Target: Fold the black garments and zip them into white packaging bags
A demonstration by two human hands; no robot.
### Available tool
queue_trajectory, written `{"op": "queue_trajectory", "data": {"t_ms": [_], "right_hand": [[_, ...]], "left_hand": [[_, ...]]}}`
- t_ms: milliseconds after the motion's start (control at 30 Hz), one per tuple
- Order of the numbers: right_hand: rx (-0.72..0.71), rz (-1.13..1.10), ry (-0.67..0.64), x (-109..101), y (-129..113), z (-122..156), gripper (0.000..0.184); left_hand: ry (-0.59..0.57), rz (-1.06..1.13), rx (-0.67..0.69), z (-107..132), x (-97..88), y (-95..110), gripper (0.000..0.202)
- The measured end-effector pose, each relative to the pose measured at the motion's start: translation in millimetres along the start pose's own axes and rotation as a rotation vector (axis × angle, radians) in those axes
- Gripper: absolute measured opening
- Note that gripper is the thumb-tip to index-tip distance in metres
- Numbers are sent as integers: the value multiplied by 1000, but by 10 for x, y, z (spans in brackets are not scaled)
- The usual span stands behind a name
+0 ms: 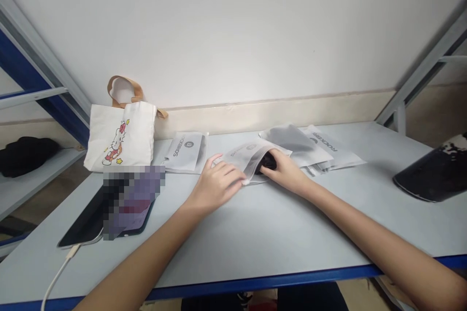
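Note:
A translucent white zip pouch (243, 155) lies on the grey table (255, 233) in front of me. My left hand (216, 185) rests on the pouch's near left edge, fingers together and pressing it flat. My right hand (286, 171) is closed round a small black item (269, 161) at the pouch's open right end, the item partly inside the pouch.
A stack of similar printed pouches (314, 148) lies behind my right hand, another pouch (187, 150) to the left. A white cartoon tote bag (122, 136) stands at back left, a phone (109, 216) on a cable near it. A black glossy object (434, 172) lies at right.

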State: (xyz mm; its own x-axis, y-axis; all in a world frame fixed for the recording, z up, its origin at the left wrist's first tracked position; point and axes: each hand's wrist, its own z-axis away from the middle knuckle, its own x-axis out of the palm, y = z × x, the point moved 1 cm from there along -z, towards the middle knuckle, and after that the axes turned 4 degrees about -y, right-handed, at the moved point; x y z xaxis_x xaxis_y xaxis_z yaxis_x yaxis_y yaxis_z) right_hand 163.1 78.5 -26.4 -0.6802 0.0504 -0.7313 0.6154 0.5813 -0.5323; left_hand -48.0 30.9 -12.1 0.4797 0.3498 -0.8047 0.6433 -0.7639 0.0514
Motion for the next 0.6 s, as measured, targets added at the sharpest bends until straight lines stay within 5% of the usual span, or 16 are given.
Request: {"op": "queue_trajectory", "data": {"t_ms": [133, 267, 433, 600], "right_hand": [[-72, -59, -9, -97, -143, 11, 29], [-201, -10, 233, -227, -298, 76, 24], [-526, 324, 316, -59, -493, 192, 38], [-564, 443, 369, 98, -562, 228, 26]], "left_hand": [[173, -42, -37, -3, -12, -42, 13], [342, 2, -99, -6, -59, -72, 8], [347, 46, -75, -4, -22, -36, 7], [360, -4, -33, 3, 35, 45, 7]]}}
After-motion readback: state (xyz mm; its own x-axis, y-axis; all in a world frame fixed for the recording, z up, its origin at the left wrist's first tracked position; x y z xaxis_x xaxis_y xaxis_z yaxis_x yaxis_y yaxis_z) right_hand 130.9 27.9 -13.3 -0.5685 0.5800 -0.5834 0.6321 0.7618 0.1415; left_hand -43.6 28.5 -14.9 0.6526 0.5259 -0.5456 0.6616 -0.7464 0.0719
